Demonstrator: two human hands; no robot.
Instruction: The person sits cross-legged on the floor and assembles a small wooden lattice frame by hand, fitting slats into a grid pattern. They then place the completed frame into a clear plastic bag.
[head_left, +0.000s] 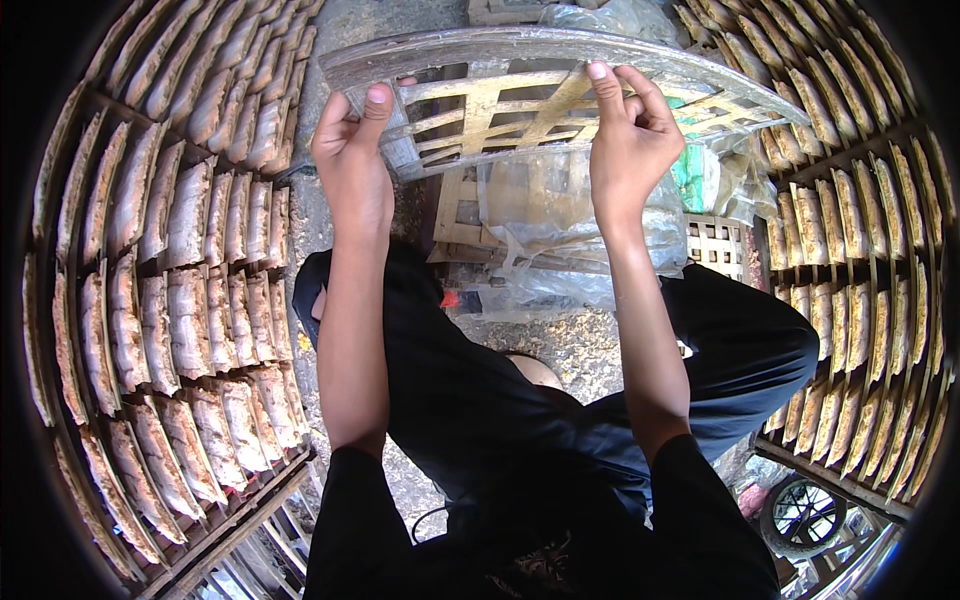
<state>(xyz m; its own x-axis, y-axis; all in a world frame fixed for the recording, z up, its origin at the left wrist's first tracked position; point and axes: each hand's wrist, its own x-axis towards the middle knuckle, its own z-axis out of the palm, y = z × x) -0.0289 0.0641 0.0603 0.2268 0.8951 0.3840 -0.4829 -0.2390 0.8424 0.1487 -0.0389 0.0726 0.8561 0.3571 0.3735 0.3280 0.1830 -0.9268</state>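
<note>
Out in front of me I hold up a slatted wooden tray, a lattice of thin bamboo-like strips inside a worn grey frame. My left hand is closed on its left end, with the thumb on the near side. Further right, my right hand pinches the tray, thumb upright and fingers curled. The tray is tilted, its long upper rail running above both hands. Behind and below it are clear plastic sheeting and a similar lattice piece.
Tall racks stand close on both sides, filled with rows of slats bearing pale, brown-edged material. Crumbs litter the floor between my legs. A green bag lies at the far right, and a small spoked wheel is at lower right.
</note>
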